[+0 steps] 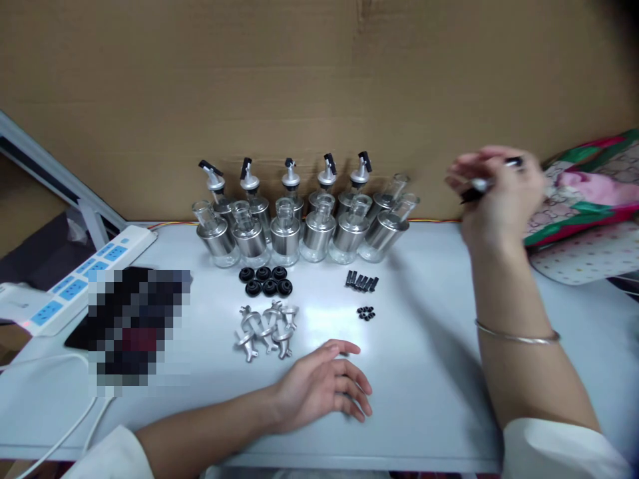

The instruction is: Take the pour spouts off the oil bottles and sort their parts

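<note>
My right hand point(499, 183) is raised at the right, above the table, with its fingers closed around a pour spout point(480, 186). Silver and black parts of the spout show between the fingers; the rest is hidden. Near the table's front, my left hand point(324, 386) is open, fingers spread and holding nothing. Beyond it lie several silver spout bodies point(267, 329) and black rubber stoppers point(269, 287). To their right are short black flip levers point(362, 281) and small black rings point(366, 313). Glass bottles with steel sleeves point(284, 236) stand in two rows at the back.
Several back-row bottles wear silver spouts point(290, 176). At left are a white power strip point(94, 276), a pixelated dark device point(134, 319) and white cables point(64, 439). A colourful bag point(589, 186) sits at right. A cardboard panel point(319, 80) rises behind the table.
</note>
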`<state>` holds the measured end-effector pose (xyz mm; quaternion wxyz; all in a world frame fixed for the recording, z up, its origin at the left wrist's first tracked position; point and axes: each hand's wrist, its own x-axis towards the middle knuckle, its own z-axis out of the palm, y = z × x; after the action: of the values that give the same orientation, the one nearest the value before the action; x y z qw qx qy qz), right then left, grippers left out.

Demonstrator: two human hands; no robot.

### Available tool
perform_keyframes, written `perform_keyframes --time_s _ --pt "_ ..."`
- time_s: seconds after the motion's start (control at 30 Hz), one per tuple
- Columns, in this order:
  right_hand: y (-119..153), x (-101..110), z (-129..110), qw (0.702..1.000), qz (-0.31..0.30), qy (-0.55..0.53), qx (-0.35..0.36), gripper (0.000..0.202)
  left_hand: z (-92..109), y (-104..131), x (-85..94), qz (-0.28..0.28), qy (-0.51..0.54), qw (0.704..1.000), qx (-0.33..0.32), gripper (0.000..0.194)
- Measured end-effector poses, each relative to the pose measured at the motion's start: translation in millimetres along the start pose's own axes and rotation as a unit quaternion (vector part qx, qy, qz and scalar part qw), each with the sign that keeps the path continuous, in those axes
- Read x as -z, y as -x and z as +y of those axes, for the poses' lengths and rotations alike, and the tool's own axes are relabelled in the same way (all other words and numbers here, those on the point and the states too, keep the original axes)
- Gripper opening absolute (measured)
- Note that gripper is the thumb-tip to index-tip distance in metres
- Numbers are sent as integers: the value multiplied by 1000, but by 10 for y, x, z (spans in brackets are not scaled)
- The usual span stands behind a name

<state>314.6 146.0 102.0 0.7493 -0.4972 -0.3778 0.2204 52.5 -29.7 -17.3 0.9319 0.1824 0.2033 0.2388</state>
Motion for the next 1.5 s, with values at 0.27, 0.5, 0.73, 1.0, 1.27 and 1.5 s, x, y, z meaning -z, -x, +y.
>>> perform_keyframes --time_s 0.27,0.5,0.73,1.0,1.27,1.5 --pt "1473 -131 -259 944 -323 25 59 12 15 26 -9 -16 -11 1000 -18 39" --pt "2007 90 199 844 -508 130 -115 10 52 -3 -4 5 42 999 -1 34" --pt "1966 161 200 797 -578 157 -76 17 41 -14 9 1 39 999 23 34" --pt "1839 211 137 746 -617 231 97 30 89 -2 -10 5 55 998 36 50" --pt "1836 210 170 747 -576 245 226 44 -19 -35 -10 52 -39 998 8 60" --pt "1792 193 135 710 -499 275 415 52 -57 2 -50 79 -152 984 -43 63"
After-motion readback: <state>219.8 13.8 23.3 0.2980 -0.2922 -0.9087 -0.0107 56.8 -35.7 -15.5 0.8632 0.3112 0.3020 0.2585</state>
